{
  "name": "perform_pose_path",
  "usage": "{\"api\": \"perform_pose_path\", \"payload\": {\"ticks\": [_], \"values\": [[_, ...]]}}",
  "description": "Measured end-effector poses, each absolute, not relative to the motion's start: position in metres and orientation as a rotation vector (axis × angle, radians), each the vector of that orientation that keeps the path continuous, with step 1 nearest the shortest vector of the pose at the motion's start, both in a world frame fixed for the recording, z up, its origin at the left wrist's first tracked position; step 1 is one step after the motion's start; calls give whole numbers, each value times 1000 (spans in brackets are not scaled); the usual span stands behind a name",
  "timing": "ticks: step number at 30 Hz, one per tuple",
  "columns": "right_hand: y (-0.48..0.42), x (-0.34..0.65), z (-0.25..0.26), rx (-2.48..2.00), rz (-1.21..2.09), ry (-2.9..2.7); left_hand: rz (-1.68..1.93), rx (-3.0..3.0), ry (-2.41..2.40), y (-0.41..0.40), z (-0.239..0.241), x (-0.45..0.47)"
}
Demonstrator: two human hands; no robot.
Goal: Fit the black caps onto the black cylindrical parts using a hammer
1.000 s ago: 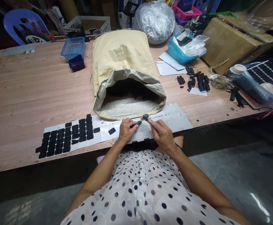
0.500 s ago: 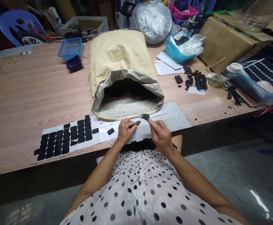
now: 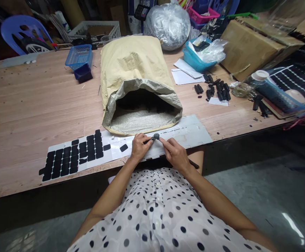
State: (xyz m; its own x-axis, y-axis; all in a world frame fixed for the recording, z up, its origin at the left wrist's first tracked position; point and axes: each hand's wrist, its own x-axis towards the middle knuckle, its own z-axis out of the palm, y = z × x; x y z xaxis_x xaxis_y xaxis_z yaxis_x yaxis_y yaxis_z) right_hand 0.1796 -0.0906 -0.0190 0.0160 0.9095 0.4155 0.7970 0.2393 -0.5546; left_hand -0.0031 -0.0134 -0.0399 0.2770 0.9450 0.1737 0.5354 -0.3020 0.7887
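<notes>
My left hand [image 3: 140,146] is closed, pinching a small dark part [image 3: 149,140] just above the pale board [image 3: 191,131] at the table's front edge. What kind of part it is, I cannot make out. In my right hand [image 3: 176,154] is a small hammer; its dark round head [image 3: 156,136] rests on or just over the tip of that part. The end of the hammer's handle [image 3: 193,164] sticks out behind my right wrist. Directly beyond both hands lies a yellow woven sack [image 3: 136,52], its mouth gaping toward me and its inside dark.
Left of my hands, black rounded pads [image 3: 66,157] lie in rows on a white sheet [image 3: 110,136]. Blue baskets [image 3: 79,56] stand at the back left. Several black parts [image 3: 222,91], a turquoise basket [image 3: 194,59] and a cardboard box [image 3: 249,45] occupy the right side.
My right hand has brought the hammer head down and to the left, from beside the dark part onto or just above it. My left hand keeps its place and its pinch.
</notes>
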Motion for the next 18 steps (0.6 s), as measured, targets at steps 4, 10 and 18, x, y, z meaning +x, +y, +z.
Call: {"api": "perform_pose_path", "payload": {"ticks": [4, 10, 18], "values": [[-87, 180, -23, -1601, 280, -1748, 829, 1938, 1318, -11, -37, -6], [-77, 192, -24, -1639, 300, -1602, 779, 1923, 1338, -6, -36, -9], [-68, 201, -37, -1613, 474, -1437, 767, 1889, 1347, -3, -38, -12]]}}
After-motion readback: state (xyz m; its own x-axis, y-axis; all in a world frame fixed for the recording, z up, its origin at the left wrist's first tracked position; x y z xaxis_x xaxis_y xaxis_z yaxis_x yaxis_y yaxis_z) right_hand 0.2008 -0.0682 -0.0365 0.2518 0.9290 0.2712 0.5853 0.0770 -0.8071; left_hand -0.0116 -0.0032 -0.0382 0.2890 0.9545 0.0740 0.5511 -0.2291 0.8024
